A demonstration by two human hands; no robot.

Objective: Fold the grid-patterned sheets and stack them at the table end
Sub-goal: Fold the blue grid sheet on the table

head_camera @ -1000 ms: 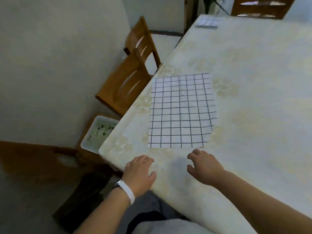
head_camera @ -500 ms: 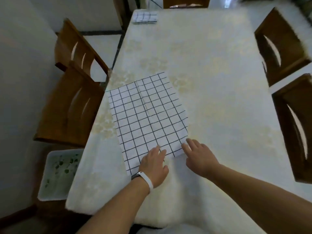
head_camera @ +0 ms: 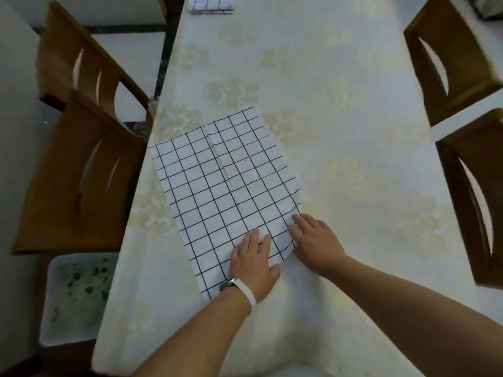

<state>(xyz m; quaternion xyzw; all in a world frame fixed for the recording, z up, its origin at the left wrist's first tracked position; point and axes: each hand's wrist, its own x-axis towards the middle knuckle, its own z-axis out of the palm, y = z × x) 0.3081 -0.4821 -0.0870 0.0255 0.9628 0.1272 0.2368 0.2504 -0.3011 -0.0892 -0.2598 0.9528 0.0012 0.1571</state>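
Observation:
A white sheet with a black grid (head_camera: 217, 186) lies flat and askew on the table's near left part, with a crease running down its middle. My left hand (head_camera: 253, 263), with a white wristband, rests flat on the sheet's near edge. My right hand (head_camera: 313, 240) lies at the sheet's near right corner, fingertips touching the cloth. A small folded grid-patterned stack (head_camera: 211, 4) sits at the table's far end.
The long table wears a pale yellow floral cloth (head_camera: 340, 131). Two wooden chairs (head_camera: 81, 159) stand along the left side and two chairs (head_camera: 473, 191) along the right. A white bin (head_camera: 73, 297) with green flecks sits on the floor at the near left.
Both hands moved forward from the table's near edge onto the sheet's near edge. The head view swung right and now looks down the length of the table.

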